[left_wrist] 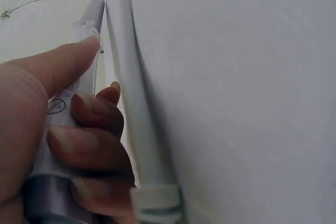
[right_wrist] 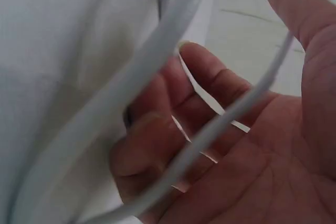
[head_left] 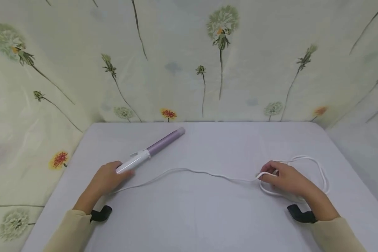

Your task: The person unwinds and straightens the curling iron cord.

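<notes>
My left hand [head_left: 108, 178] grips the white handle of a curling iron [head_left: 133, 163]. Its light-purple barrel [head_left: 165, 142] points to the far right, ending in a pale tip. In the left wrist view, curled fingers [left_wrist: 86, 145] wrap the handle above a dark purple end cap [left_wrist: 52, 198], with the thumb along the top. A white power cord [head_left: 189, 170] runs from near this hand across the table to my right hand [head_left: 285, 176]. There the thumb and curled fingers hold the cord. In the right wrist view the cord [right_wrist: 226, 119] crosses the palm.
Loose loops of cord [head_left: 322, 175] lie right of and behind my right hand. The table [head_left: 192, 217] has a white cover and meets a flower-printed curtain [head_left: 176, 77] at its back edge. A black wrist mount [head_left: 102, 213] sits below each hand.
</notes>
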Demonstrator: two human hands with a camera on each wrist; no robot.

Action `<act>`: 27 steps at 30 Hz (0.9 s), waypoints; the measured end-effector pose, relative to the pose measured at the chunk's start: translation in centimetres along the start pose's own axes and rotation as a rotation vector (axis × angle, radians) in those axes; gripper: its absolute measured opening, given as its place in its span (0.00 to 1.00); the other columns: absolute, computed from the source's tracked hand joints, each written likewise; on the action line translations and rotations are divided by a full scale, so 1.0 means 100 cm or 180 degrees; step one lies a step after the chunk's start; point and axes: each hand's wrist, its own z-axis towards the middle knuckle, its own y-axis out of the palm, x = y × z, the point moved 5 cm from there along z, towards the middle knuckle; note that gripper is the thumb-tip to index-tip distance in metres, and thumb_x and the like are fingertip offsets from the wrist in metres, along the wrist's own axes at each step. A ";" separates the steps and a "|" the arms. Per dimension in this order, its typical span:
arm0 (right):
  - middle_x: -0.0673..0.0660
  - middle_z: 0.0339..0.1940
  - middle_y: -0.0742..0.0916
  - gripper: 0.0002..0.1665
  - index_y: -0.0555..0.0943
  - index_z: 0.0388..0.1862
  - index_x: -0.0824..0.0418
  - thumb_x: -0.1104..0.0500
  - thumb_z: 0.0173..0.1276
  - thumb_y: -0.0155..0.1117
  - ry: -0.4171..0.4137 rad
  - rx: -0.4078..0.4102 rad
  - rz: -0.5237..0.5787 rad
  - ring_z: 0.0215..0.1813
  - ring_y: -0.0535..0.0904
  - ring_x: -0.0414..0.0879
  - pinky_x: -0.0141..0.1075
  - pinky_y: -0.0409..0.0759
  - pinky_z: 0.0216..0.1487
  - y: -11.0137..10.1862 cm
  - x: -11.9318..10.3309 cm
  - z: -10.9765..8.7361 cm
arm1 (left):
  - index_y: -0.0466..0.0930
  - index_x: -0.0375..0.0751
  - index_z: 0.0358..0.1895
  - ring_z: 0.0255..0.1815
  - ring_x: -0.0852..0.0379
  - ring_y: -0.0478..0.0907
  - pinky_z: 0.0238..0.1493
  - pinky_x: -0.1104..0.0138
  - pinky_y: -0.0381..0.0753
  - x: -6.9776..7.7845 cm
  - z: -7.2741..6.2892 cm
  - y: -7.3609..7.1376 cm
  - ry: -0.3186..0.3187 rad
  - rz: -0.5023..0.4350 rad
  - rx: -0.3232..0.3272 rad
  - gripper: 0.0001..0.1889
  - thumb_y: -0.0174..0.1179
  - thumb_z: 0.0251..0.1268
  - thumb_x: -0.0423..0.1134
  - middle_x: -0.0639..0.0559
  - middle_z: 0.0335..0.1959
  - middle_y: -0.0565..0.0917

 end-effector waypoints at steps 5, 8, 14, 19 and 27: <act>0.56 0.54 0.84 0.24 0.82 0.53 0.59 0.49 0.66 0.78 -0.0319 0.0068 -0.0146 0.47 0.79 0.50 0.42 0.79 0.47 -0.005 -0.006 -0.007 | 0.79 0.37 0.54 0.35 0.50 0.77 0.33 0.59 0.76 -0.002 0.002 -0.005 0.0092 0.0066 0.0031 0.31 0.67 0.68 0.63 0.47 0.37 0.83; 0.64 0.64 0.81 0.33 0.80 0.61 0.65 0.49 0.64 0.80 -0.0493 0.0047 -0.0190 0.52 0.81 0.55 0.49 0.80 0.53 -0.005 -0.009 -0.010 | 0.78 0.36 0.57 0.37 0.48 0.77 0.35 0.57 0.77 -0.002 0.004 -0.007 0.0115 0.0096 -0.0035 0.32 0.66 0.69 0.63 0.46 0.40 0.83; 0.72 0.69 0.77 0.45 0.74 0.69 0.70 0.46 0.64 0.80 -0.0416 -0.0051 -0.0251 0.59 0.80 0.63 0.60 0.77 0.58 -0.003 -0.011 -0.019 | 0.74 0.28 0.62 0.43 0.45 0.77 0.43 0.50 0.79 0.001 0.006 -0.006 0.0206 0.0161 -0.0128 0.32 0.66 0.72 0.55 0.38 0.49 0.80; 0.67 0.64 0.81 0.45 0.74 0.71 0.66 0.42 0.65 0.78 -0.0207 -0.0106 -0.0244 0.63 0.78 0.64 0.61 0.76 0.60 -0.008 -0.013 -0.032 | 0.74 0.28 0.60 0.44 0.45 0.77 0.46 0.50 0.79 0.005 0.003 -0.009 0.0278 0.0155 -0.0068 0.29 0.69 0.70 0.50 0.39 0.48 0.80; 0.68 0.63 0.83 0.31 0.78 0.67 0.68 0.46 0.78 0.65 0.0022 0.0206 -0.0201 0.62 0.80 0.65 0.63 0.77 0.59 -0.019 -0.008 -0.045 | 0.71 0.27 0.66 0.47 0.43 0.78 0.48 0.48 0.80 0.006 -0.003 -0.011 0.0233 0.0098 -0.0072 0.33 0.66 0.72 0.52 0.33 0.54 0.80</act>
